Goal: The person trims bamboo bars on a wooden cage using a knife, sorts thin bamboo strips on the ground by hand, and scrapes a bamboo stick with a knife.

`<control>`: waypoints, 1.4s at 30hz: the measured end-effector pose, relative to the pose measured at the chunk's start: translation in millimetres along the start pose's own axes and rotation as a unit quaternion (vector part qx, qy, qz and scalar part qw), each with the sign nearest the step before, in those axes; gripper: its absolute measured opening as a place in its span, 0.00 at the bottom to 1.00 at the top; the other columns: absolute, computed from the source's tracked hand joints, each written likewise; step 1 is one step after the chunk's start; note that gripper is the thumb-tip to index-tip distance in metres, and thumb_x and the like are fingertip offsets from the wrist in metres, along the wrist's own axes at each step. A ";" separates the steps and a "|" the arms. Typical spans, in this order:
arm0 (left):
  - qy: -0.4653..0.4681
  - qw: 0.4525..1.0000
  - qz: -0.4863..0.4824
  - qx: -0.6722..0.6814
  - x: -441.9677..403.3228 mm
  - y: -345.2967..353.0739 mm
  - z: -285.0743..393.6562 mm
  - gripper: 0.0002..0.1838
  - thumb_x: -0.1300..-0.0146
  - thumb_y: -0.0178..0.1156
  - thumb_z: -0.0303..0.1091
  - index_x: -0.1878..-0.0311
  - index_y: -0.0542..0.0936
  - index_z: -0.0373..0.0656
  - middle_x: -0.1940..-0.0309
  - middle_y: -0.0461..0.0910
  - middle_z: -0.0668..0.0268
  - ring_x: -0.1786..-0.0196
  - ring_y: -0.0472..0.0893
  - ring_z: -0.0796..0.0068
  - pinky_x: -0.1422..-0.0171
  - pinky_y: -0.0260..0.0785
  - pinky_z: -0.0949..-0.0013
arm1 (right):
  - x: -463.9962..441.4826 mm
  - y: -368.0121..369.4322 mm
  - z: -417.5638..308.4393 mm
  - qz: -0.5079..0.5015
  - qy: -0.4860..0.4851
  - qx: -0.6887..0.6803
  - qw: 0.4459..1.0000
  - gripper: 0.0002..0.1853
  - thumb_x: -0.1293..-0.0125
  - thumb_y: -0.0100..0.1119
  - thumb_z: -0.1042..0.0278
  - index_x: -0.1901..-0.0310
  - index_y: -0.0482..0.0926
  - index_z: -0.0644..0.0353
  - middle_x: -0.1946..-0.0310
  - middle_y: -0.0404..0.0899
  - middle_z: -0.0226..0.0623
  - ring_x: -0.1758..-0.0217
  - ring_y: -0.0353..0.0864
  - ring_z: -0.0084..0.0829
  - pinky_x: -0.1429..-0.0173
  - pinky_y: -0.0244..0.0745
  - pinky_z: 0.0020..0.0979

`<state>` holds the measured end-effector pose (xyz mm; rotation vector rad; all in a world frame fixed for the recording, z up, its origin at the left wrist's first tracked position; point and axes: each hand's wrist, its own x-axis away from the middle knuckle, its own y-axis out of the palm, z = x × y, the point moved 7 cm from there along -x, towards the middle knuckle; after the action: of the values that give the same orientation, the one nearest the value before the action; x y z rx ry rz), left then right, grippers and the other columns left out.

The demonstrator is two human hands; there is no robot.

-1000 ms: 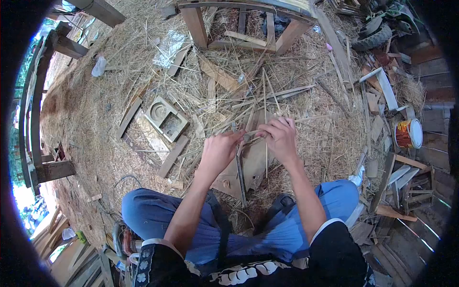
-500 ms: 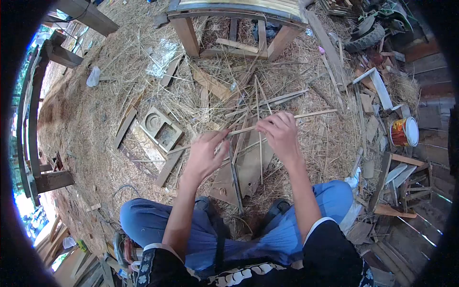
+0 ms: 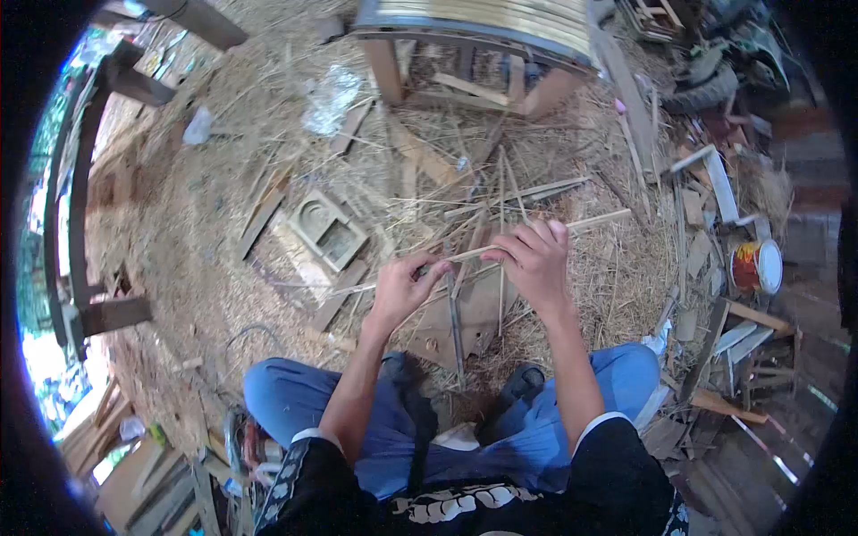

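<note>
A thin, pale strip of bamboo or wood (image 3: 601,219) runs across in front of me, tilted up to the right. My left hand (image 3: 407,288) pinches it left of its middle, thumb and fingers closed. My right hand (image 3: 534,255) grips it farther right, and the strip's right end sticks out past that hand. Below the hands lies a flat brown board (image 3: 478,308), with a narrow dark bar (image 3: 456,326) across it that points toward my feet. To the left of my left hand, a rectangular block with a round and a square recess (image 3: 328,230) rests on the ground.
A slatted wooden bench (image 3: 483,18) stands ahead. Loose sticks (image 3: 527,192) and straw litter the ground. A paint bucket (image 3: 757,266) sits at the right beside scrap wood (image 3: 751,330). Crumpled clear plastic (image 3: 332,100) lies at the upper left.
The view has shifted, so the surroundings appear slightly farther right. Both hands still hold the strip; the left thumb now lies closed along it, and the right fingers have curled up more.
</note>
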<state>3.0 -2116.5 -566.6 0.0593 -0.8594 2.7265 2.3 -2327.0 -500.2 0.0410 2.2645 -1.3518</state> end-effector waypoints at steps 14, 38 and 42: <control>-0.125 0.984 0.105 -0.065 126.4 -305.5 202.6 0.19 0.32 0.66 0.53 0.58 0.88 0.46 0.75 0.82 0.52 0.67 0.84 0.46 0.63 0.74 0.51 | -188.4 -178.4 -240.6 -0.145 -0.027 -0.098 0.984 0.10 0.42 0.74 0.59 0.60 0.89 0.52 0.64 0.84 0.26 0.52 0.78 0.32 0.35 0.62 0.41; -0.262 0.668 0.525 0.457 541.0 -625.8 303.3 0.15 0.20 0.54 0.40 0.41 0.79 0.41 0.70 0.73 0.78 0.72 0.68 0.88 0.72 0.58 0.79 | -271.1 -306.8 -839.0 -0.441 -0.314 -0.291 0.789 0.23 0.32 0.67 0.63 0.36 0.80 0.54 0.27 0.67 0.53 0.24 0.66 0.56 0.22 0.62 0.49; -0.227 0.646 0.584 0.436 593.5 -642.9 298.7 0.17 0.21 0.56 0.38 0.39 0.78 0.37 0.69 0.75 0.77 0.71 0.70 0.89 0.69 0.61 0.80 | -272.4 -322.8 -889.2 -0.460 -0.341 -0.296 0.765 0.21 0.33 0.68 0.66 0.38 0.81 0.55 0.29 0.70 0.51 0.26 0.70 0.53 0.25 0.66 0.46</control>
<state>-401.4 -1632.1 109.1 0.5853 0.8881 4.1408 -202.6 -1689.5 221.3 -1.6706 1.9189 -0.6890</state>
